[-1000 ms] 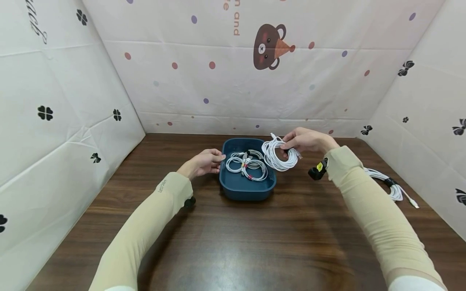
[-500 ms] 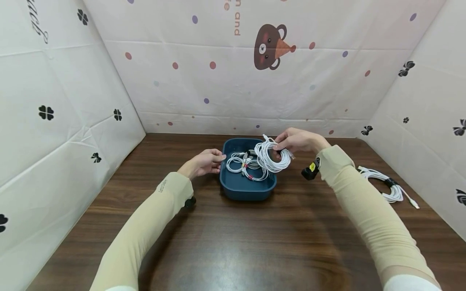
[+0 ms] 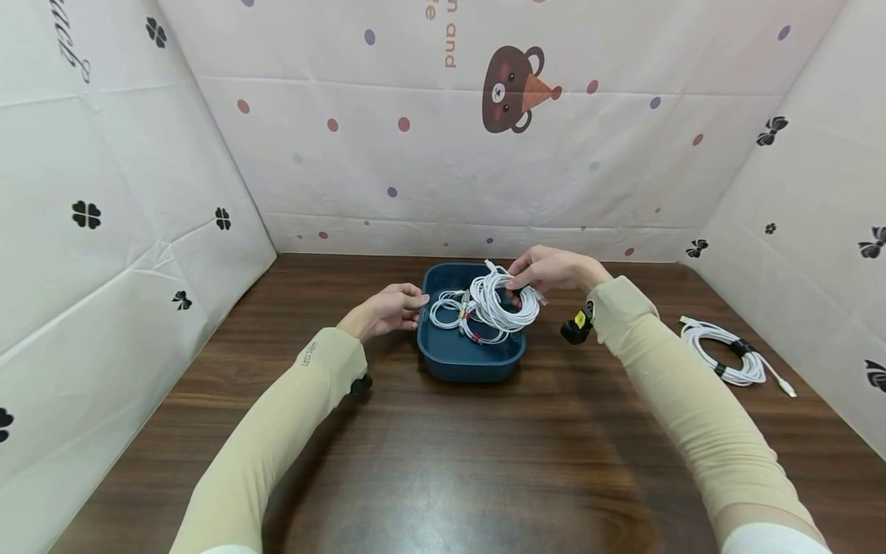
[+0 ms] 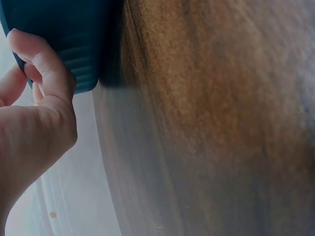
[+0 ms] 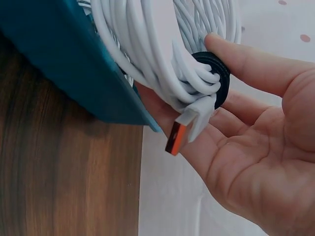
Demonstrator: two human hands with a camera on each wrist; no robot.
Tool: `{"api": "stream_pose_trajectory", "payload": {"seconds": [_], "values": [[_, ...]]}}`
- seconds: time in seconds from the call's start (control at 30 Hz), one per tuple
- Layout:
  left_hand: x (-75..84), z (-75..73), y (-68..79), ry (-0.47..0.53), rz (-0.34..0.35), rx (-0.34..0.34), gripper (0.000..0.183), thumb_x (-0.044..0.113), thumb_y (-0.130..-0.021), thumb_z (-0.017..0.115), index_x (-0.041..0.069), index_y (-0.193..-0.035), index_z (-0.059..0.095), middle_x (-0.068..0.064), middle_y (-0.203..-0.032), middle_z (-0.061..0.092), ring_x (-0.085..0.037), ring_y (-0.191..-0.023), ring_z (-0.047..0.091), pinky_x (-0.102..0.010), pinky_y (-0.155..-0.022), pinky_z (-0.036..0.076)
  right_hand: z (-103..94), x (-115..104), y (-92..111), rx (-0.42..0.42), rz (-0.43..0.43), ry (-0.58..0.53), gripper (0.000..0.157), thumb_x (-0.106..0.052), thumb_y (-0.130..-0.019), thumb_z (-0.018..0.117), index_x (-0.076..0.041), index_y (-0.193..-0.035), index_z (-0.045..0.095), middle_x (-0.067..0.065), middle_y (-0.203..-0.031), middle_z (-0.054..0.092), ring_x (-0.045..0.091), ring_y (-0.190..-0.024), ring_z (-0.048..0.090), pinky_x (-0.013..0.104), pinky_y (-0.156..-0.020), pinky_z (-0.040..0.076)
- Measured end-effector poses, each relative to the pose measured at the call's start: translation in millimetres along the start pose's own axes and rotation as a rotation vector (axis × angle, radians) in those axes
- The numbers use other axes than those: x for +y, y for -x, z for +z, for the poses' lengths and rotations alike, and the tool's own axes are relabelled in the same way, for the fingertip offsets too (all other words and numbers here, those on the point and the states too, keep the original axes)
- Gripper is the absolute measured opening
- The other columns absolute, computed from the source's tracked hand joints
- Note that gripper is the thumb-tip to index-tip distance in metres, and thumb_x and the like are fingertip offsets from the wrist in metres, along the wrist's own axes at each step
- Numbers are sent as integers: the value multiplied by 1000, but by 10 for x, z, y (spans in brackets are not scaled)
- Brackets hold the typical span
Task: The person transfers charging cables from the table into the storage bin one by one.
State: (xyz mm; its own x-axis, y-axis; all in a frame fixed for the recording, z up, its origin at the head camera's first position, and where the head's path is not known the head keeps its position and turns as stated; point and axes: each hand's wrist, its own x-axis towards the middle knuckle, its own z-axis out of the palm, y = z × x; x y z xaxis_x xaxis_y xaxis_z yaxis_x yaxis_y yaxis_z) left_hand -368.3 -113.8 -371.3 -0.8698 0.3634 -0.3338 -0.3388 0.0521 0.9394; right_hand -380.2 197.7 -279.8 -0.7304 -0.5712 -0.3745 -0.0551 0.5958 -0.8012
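My right hand point(image 3: 554, 271) pinches a coiled white USB cable point(image 3: 493, 302) at its black tie, holding it over the right side of a dark blue bin point(image 3: 464, 371). In the right wrist view the thumb lies at the black strap point(image 5: 216, 73), and an orange-lined USB plug point(image 5: 176, 136) sticks out from the coil. My left hand point(image 3: 391, 309) pinches the bin's left rim between thumb and fingers, as the left wrist view also shows. Inside the bin lie thinner coiled cables point(image 3: 446, 309) with red and yellow ties, partly hidden under the held coil.
Another white cable coil point(image 3: 720, 335) with black ties lies on the brown wooden table point(image 3: 443, 462) at the right. Printed white sheets point(image 3: 388, 154) stand as walls at the back and both sides. A camera point(image 3: 576, 329) hangs below the right wrist.
My right hand has moved left with the white USB cable, from beside the bin's right edge to over its inside. The left hand has stayed at the rim.
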Motion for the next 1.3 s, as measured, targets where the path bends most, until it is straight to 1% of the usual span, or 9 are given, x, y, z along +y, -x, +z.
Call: {"api": "stream_pose_trajectory", "payload": {"seconds": [0.13,0.27,0.43,0.67,0.8,0.9,1.0,1.2,1.3], "values": [[1,0,3,-2,3,-1,8,15,-99,55,12,-98,47,-3,-80,52,-16,-66,50,-25,-59,50,38,-23,-42,-28,-14,11,32,-14,-97,58,13,-114,56,16,-92,65,18,-78,62,29,-68,53],[-2,6,-3,-5,0,3,8,15,-98,55,12,-98,48,-3,-81,52,-16,-66,50,-25,-59,50,75,-38,-79,-46,-29,27,35,-14,-97,57,14,-118,53,19,-95,64,18,-78,62,30,-71,54],[-2,5,-4,-4,0,4,8,15,-98,55,11,-98,48,-4,-82,52,-17,-67,51,-25,-60,51,122,-58,-118,-35,-36,58,31,-16,-96,59,9,-115,59,17,-94,66,18,-77,62,30,-69,54],[-4,8,7,-4,9,-6,8,15,-98,55,11,-97,48,-4,-81,52,-17,-66,51,-26,-60,51,205,-94,-187,-29,-41,81,32,-14,-95,60,9,-118,58,18,-99,65,17,-78,61,27,-70,54],[-8,6,5,-1,11,-9,8,14,-98,55,11,-97,48,-3,-80,52,-17,-66,51,-26,-60,51,254,-114,-226,-45,-50,86,26,-15,-95,60,7,-110,62,19,-95,64,18,-76,59,28,-68,52],[-10,0,0,2,10,-8,8,14,-98,55,11,-97,48,-3,-79,52,-17,-65,51,-26,-59,51,286,-125,-248,-63,-49,78,28,-15,-96,60,9,-110,61,18,-93,64,18,-76,59,28,-67,52],[-7,-4,-3,2,11,-10,8,14,-98,55,11,-97,48,-3,-79,52,-16,-65,51,-26,-59,51,316,-140,-258,-67,-41,80,34,-17,-95,60,11,-115,59,19,-93,64,17,-75,59,27,-65,51],[-3,1,-8,-3,6,-7,8,14,-98,55,11,-96,48,-3,-79,53,-16,-65,51,-26,-59,51,367,-177,-273,-72,-41,101,33,-16,-96,60,10,-117,59,21,-99,64,18,-81,60,29,-75,53],[0,4,-7,-4,4,-1,8,15,-98,55,11,-96,49,-3,-79,53,-16,-65,52,-25,-59,51,386,-188,-288,-73,-29,101,32,-16,-95,60,7,-117,60,18,-99,65,17,-82,60,30,-76,53]]}}
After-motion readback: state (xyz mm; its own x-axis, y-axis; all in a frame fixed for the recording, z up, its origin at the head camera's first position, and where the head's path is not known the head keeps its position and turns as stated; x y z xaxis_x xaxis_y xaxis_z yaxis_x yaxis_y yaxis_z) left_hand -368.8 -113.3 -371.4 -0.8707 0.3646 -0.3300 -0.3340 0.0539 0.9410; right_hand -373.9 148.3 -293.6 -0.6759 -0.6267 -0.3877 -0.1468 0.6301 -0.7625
